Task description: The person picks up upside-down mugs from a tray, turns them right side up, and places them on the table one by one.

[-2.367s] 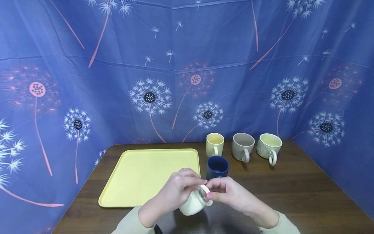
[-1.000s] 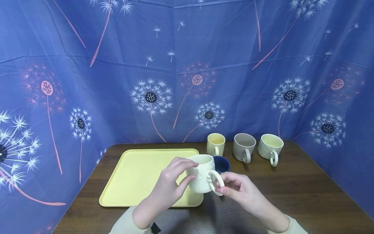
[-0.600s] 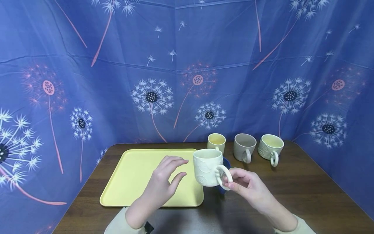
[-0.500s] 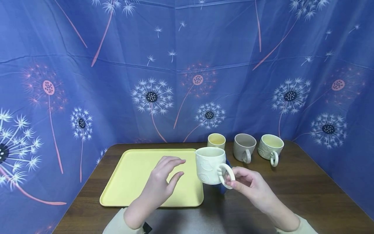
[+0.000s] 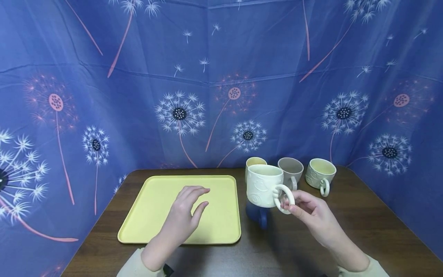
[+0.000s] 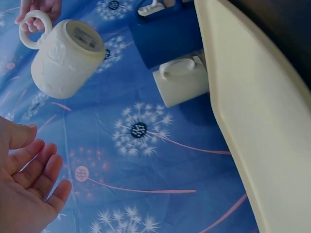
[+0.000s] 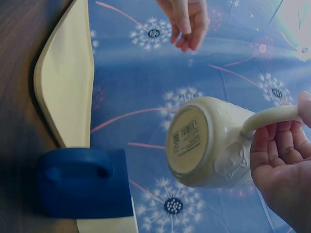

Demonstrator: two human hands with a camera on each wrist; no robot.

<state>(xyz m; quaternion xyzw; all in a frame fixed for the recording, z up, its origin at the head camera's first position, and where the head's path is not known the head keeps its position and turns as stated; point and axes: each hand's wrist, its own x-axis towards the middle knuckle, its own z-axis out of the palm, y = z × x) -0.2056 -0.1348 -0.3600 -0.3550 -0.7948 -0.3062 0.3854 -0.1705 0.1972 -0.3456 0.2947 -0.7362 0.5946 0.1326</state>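
Note:
My right hand (image 5: 316, 215) grips a white mug (image 5: 263, 188) by its ring-shaped handle. The mug, patterned in relief, is held up in the air; its labelled underside shows in both wrist views. In the head view it overlaps a dark blue mug (image 5: 257, 214) standing on the table, hiding that mug's upper part. My left hand (image 5: 178, 215) hovers over the yellow tray (image 5: 149, 231), fingers and thumb apart with nothing between them. In the left wrist view a gap separates the left hand's fingers (image 6: 36, 167) from the white mug.
Behind the held mug stand a yellow mug (image 5: 255, 161) and a grey mug (image 5: 290, 166), both partly covered by it. A pale green mug (image 5: 320, 173) with a ring handle is at the back right. A patterned blue cloth (image 5: 221, 84) hangs behind the brown table (image 5: 346, 238).
The white mug went from tilted between both hands to upright in the right hand, rising and moving right. The left hand let go and drew back left.

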